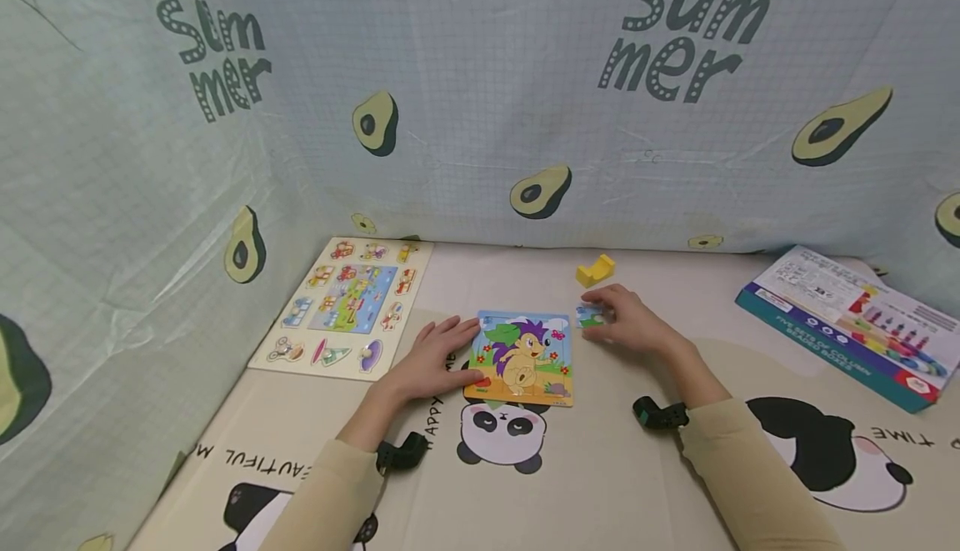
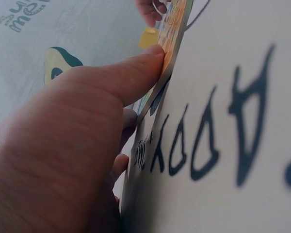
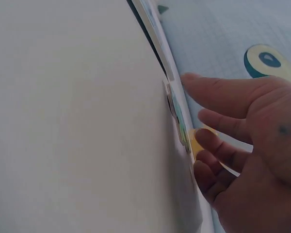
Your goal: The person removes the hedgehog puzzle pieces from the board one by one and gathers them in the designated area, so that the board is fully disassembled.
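A square hedgehog jigsaw puzzle (image 1: 525, 359) lies flat on the table mat, its picture showing a purple-spined hedgehog among flowers. My left hand (image 1: 442, 357) rests at its left side, fingers spread and thumb on the lower left edge; the left wrist view shows the thumb (image 2: 143, 73) on the board's rim. Just right of the puzzle lies a small blue-and-green jigsaw piece (image 1: 589, 316). Over it is my right hand (image 1: 626, 318), thumb and fingers apart on either side. In the right wrist view the piece (image 3: 179, 119) lies beside the loosely bent fingers, and I see no grip on it.
A wooden peg board (image 1: 300, 349) with vehicle pictures lies at the left. Behind the right hand stands a yellow curved block (image 1: 596, 271). A teal-edged cardboard box (image 1: 847, 326) lies at the right. An avocado-print cloth (image 1: 465, 117) hangs behind the table.
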Demonstrator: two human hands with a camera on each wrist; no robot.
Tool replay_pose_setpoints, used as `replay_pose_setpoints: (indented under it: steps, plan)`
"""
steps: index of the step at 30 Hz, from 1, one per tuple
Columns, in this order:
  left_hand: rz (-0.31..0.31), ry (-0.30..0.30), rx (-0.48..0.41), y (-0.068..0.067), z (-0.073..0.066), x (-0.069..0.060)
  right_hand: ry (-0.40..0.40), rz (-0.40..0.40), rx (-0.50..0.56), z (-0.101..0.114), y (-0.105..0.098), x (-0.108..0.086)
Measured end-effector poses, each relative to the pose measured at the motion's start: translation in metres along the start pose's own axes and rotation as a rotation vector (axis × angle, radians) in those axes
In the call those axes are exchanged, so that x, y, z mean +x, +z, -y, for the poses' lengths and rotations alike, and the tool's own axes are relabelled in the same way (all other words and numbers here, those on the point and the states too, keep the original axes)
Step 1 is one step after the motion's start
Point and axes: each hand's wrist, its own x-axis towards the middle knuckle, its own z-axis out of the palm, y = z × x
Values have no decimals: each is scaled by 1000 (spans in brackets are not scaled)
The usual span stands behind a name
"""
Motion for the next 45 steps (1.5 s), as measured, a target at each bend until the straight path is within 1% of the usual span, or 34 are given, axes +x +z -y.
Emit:
replay_pose_setpoints:
  steps: [4, 8, 14, 18, 22, 28, 37, 40, 45]
  plan:
    - [-6, 5, -2, 0, 1, 0, -9, -7, 22, 9, 1, 3]
    - [-9, 8, 1, 0, 1, -1, -30, 2, 35, 20, 6, 6]
    - [-11, 12, -6, 0, 1, -2, -40, 16, 36, 39, 22, 16]
    - [-6, 3, -10, 0, 0, -3, -33, 40, 42, 57, 33, 21]
    - [-8, -8, -11, 1, -1, -3, -15, 70, 29, 68, 44, 26]
    - [-7, 3, -14, 1, -2, -2, 45, 102, -9, 74, 54, 27]
    - [-11, 8, -15, 1, 0, 0, 101, 65, -101, 78, 64, 27]
    - [-13, 9, -15, 1, 0, 0, 113, 58, -106, 81, 67, 27]
    - [-18, 9, -23, 0, 0, -1, 119, 39, -83, 82, 69, 26]
